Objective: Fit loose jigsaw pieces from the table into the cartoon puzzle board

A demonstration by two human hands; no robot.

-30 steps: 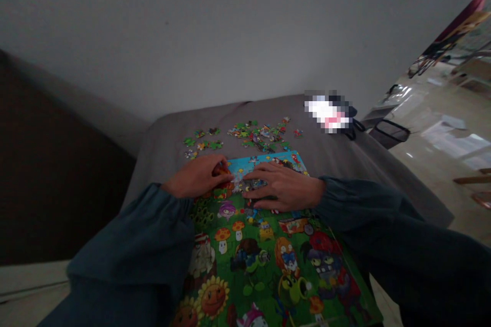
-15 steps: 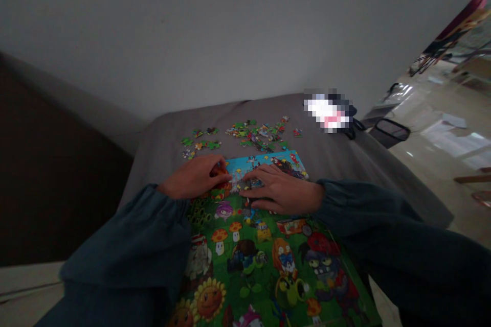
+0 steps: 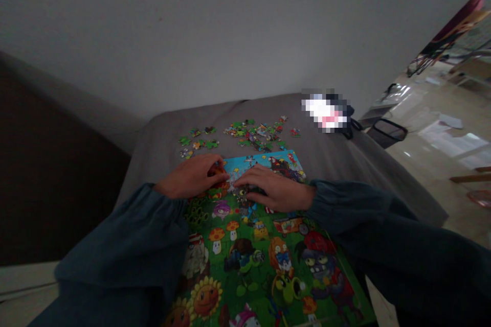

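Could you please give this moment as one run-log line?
left hand: curled at jigsaw puzzle | right hand: spread on puzzle | loose pieces: beyond, on grey cloth

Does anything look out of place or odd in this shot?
A pixelated patch on the grey cloth, beyond the jigsaw puzzle, stands out: it hides whatever lies there. The loose puzzle pieces look merely scattered.

Grey cloth cover (image 3: 161,135) under scattered jigsaw pieces (image 3: 253,133)

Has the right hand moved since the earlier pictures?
Yes, to the left: the right hand has slid leftward across the puzzle, which barely shifts in view.
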